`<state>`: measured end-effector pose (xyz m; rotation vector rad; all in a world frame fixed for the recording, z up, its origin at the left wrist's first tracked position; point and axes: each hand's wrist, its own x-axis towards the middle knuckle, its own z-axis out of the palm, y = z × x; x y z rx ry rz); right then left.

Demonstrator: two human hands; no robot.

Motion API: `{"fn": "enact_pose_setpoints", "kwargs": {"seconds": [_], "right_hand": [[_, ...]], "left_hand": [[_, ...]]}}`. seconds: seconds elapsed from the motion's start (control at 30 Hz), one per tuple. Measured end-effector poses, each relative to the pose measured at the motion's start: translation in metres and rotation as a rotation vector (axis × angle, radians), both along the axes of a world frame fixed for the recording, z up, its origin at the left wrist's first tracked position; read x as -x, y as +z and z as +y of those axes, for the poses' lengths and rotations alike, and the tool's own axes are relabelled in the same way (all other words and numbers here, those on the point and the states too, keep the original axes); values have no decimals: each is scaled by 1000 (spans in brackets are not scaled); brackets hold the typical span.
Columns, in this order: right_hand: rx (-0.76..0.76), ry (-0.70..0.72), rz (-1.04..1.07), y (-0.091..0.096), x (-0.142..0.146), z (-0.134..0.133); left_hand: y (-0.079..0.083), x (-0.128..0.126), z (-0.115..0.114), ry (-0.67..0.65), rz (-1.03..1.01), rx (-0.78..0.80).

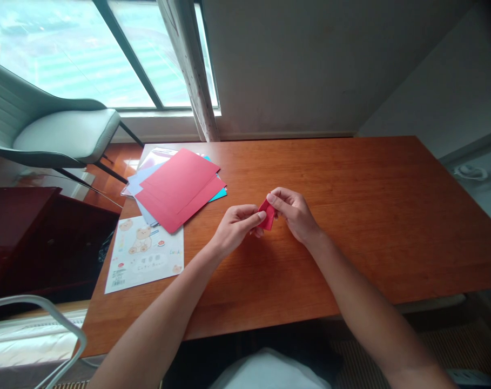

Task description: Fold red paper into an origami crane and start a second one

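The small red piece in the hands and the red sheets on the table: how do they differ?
Size: the small red piece is tiny beside the broad red sheets.
Place: the piece is held between the left hand and right hand; the sheets lie on the table's left side.
Shape: the piece looks folded and compact, while the sheets are spread flat and overlap.
Both are red.

I am seeing the left hand (237, 222) and right hand (296, 213) covering parts of the small red piece (269, 219), so I am not making out its full shape. The red sheets (178, 186) are hiding all but edges of the turquoise sheet (219, 196). The bear sheet's fine print (119, 274) is proving unreadable. The left edge is cutting off the chair (62, 132).
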<state>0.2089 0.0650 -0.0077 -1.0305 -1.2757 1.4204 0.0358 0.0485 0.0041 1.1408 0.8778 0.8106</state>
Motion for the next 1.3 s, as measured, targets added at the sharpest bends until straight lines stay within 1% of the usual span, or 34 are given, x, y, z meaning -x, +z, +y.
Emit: {"fn": "enact_pose_setpoints", "kwargs": {"seconds": [0.1, 0.2, 0.33, 0.43, 0.5, 0.57, 0.63, 0.67, 0.7, 0.77, 0.83, 0.9, 1.0, 1.13, 1.2, 1.3], "right_hand": [[-41, 9, -55, 2, -1, -1], [-65, -68, -67, 0, 0, -2], [-42, -137, -15, -4, 3, -1], [-50, -130, -15, -6, 4, 1], [-61, -140, -12, -8, 3, 3], [-65, -176, -18, -8, 2, 5], [-82, -217, -47, -9, 2, 5], [-99, -233, -72, -10, 3, 5], [-124, -246, -105, -10, 3, 4], [-185, -260, -186, -11, 5, 1], [-262, -246, -270, -9, 7, -1], [-344, -200, -336, -7, 8, -4], [-457, -119, -393, -5, 10, -6], [-598, -54, -460, -6, 10, -6], [-638, -32, -481, -7, 10, -7], [-619, -44, -454, -6, 11, -8]], "left_hand": [[-1, 1, 0, -16, 19, -6], [-1, 0, -1, -56, 47, -5], [-2, -2, 0, -73, 41, -17], [-5, -3, 2, -2, 35, -43], [-10, -4, 4, 93, 74, -83], [-15, -3, 5, 246, 184, -182], [-19, -2, 5, 432, 366, -368], [-21, -2, 5, 480, 453, -467], [-21, -1, 5, 493, 524, -552], [-20, -1, 3, 442, 605, -648], [-18, -1, 2, 386, 607, -643], [-16, -2, 1, 377, 560, -586], [-17, -2, 2, 385, 427, -473], [-21, -1, 6, 396, 222, -352], [-23, -1, 7, 408, 164, -337], [-23, -2, 6, 420, 139, -356]]}}
